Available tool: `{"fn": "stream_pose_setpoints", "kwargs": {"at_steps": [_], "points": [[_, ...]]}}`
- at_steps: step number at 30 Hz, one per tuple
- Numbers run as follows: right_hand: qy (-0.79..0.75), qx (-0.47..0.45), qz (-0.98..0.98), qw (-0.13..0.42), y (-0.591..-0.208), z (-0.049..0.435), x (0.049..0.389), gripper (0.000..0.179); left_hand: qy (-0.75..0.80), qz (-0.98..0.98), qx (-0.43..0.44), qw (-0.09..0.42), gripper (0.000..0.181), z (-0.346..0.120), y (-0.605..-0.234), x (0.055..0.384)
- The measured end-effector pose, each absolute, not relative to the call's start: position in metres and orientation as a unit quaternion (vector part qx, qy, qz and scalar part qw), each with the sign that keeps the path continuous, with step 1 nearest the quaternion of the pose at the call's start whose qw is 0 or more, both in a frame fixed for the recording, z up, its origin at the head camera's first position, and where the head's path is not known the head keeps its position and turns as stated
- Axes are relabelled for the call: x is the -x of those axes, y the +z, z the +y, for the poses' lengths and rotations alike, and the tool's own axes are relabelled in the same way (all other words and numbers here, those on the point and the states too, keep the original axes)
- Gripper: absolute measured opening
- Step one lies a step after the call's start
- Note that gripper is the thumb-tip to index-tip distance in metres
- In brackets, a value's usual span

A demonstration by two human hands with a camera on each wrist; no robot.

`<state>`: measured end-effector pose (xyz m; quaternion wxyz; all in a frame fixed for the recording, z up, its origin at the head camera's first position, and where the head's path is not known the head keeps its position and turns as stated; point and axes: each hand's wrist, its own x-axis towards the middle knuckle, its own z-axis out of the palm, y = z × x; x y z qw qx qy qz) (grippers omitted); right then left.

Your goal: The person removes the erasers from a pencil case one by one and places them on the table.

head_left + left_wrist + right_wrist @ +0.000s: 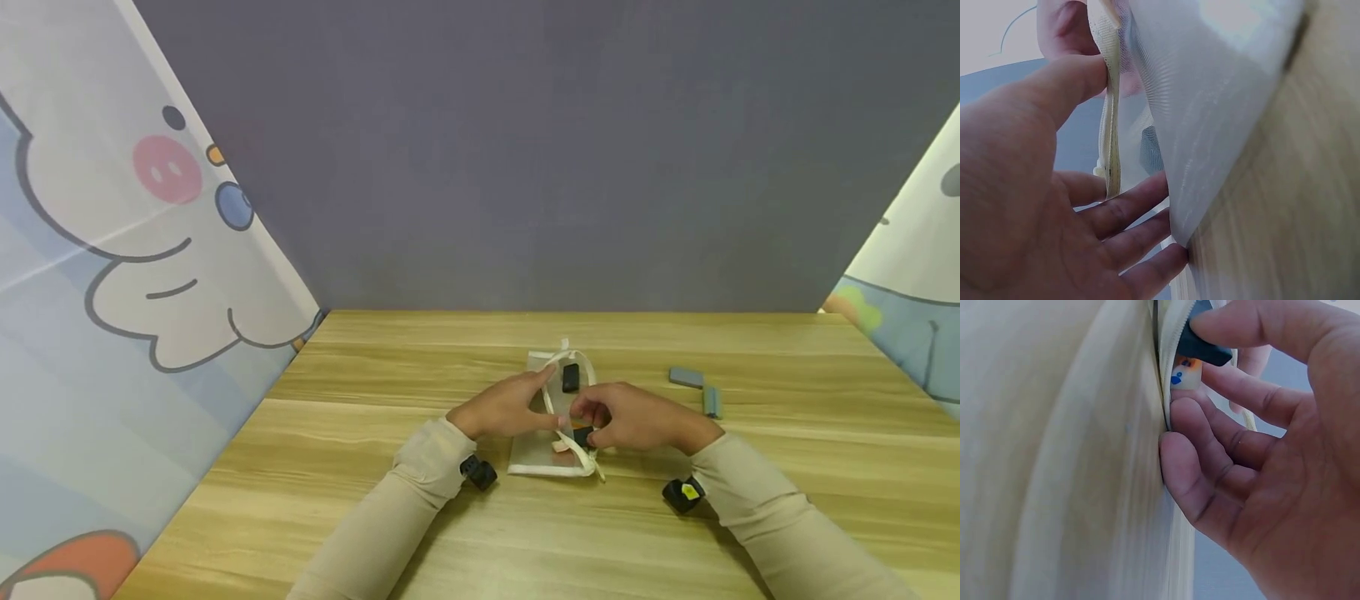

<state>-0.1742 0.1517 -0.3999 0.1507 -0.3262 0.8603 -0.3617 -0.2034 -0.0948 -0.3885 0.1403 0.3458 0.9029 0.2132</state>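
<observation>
A pale mesh zip pouch (536,454) with cream edging lies on the table. My left hand (510,407) is at its opening, thumb and fingers spread wide. In the left wrist view the thumb touches the zipper tape (1111,119), and fingertips rest on the mesh. My right hand (637,417) has its thumb and curled fingers at a small dark block (1204,347) in the zip opening. Beside that block shows a whitish piece (1188,376) with orange and blue marks. Another black block (571,377) is at the pouch's far end.
To the right of the pouch lie a flat grey block (686,377) and a grey-green block (712,402) on the wooden table (345,467). A dark grey wall (525,167) stands behind, with cartoon-printed sheets (112,317) at the sides.
</observation>
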Motion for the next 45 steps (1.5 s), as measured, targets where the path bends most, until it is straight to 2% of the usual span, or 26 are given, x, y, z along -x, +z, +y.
{"fn": "stream_pose_setpoints", "kwargs": {"at_steps": [8,22,40,45], "points": [[-0.355,0.325,0.865,0.139,-0.399,0.148,0.175,0.032,0.2,0.91,-0.34,0.128,0.095,-0.096,-0.388,0.202],[-0.379,0.315,0.86,0.134,-0.403,0.152,0.171,0.027,0.204,0.908,-0.338,0.139,0.096,-0.096,-0.392,0.201],[-0.365,0.304,0.876,0.08,-0.403,0.157,0.175,0.025,0.198,0.908,-0.346,0.13,0.095,-0.096,-0.392,0.203],[-0.372,0.292,0.879,0.063,-0.404,0.16,0.177,0.018,0.199,0.908,-0.345,0.132,0.095,-0.095,-0.391,0.203]]}}
